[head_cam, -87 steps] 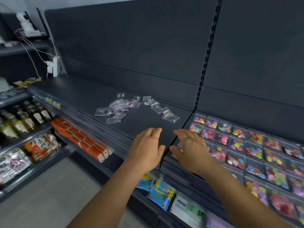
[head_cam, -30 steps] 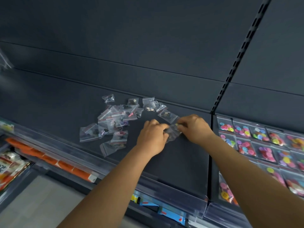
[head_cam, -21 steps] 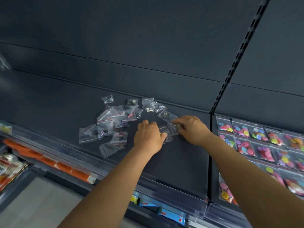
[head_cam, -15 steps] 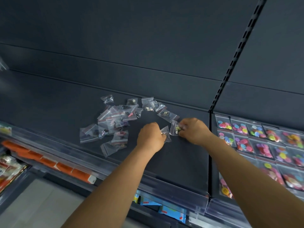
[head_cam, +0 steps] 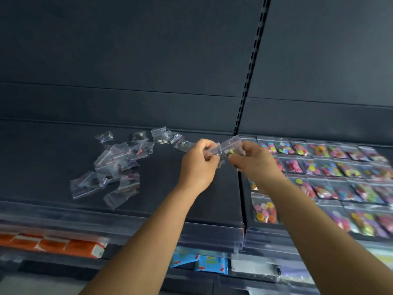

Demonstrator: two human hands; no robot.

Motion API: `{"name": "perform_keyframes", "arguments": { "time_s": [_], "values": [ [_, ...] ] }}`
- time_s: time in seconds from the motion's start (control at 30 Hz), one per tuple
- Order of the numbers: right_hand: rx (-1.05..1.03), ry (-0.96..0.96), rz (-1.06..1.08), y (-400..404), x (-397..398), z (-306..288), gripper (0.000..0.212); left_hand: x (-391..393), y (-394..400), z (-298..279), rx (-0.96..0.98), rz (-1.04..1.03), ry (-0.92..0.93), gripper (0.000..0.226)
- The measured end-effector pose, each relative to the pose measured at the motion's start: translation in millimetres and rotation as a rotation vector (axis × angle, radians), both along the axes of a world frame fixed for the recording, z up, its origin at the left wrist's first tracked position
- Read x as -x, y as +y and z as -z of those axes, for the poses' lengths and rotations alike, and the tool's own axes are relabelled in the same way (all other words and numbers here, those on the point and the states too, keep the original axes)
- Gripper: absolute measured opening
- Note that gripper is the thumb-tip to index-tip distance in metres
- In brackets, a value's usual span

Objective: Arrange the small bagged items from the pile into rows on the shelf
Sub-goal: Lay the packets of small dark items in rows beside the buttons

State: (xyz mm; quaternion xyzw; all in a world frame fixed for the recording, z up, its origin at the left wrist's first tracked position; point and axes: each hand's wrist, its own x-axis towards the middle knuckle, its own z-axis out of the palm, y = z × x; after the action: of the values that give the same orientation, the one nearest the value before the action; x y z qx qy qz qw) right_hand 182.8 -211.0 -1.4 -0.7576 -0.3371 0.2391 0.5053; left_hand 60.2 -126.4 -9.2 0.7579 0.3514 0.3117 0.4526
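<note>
Barely started: no row laid on the dark shelf (head_cam: 53,158) section under the pile, nearly all bags left to sort.

Far left of both hands: pile of small clear bags (head_cam: 119,167), loose and overlapping, untouched, well apart from the fingers. A few stragglers (head_cam: 168,138) along the back of the shelf, trailing toward the left hand, nearest one just beside its knuckles.

Left hand (head_cam: 196,167): raised above the shelf, fingers curled, pinching a small clear bag (head_cam: 213,151) at its left edge. Contents too small to tell.

Right hand (head_cam: 254,161): raised at the same height, fingers pinching a second bag (head_cam: 230,145), yellowish bits inside. The two bags touching or overlapping between the hands; cannot tell if stuck together.

Right of the fingers: neighbouring shelf section with colourful button packs (head_cam: 327,167) already in neat rows.

Likely step: separating the pair, then placing.
</note>
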Motion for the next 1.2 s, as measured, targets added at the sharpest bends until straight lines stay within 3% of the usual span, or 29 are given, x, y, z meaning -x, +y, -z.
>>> {"name": "perform_keyframes", "arguments": {
  "time_s": [0.17,0.27,0.43,0.83,1.0,1.2],
  "values": [
    [-0.12,0.133,0.176,-53.6,-26.1,-13.1,0.019,-44.1,-39.7,-11.1,0.093,0.104,-0.084,0.047],
    [-0.158,0.206,0.256,-87.1,-47.0,-16.1,0.018,-73.3,-67.6,-16.3,0.129,0.151,-0.063,0.053],
    [-0.243,0.3,0.317,-150.9,-88.7,-16.9,0.01,-129.9,-126.3,-20.3,0.173,0.272,-0.066,0.047],
    [-0.162,0.216,0.443,-319.2,-231.3,-8.5,0.005,-275.5,-295.1,-17.9,0.257,0.371,-0.044,0.036],
    [-0.13,0.2,0.496,-354.3,-276.2,-0.7,0.005,-320.3,-324.6,-11.1,0.219,0.358,0.051,0.01],
    [-0.057,0.226,0.541,-366.4,-324.3,4.8,0.02,-378.6,-327.0,-1.8,0.232,0.344,0.094,0.005]
  ]
}}
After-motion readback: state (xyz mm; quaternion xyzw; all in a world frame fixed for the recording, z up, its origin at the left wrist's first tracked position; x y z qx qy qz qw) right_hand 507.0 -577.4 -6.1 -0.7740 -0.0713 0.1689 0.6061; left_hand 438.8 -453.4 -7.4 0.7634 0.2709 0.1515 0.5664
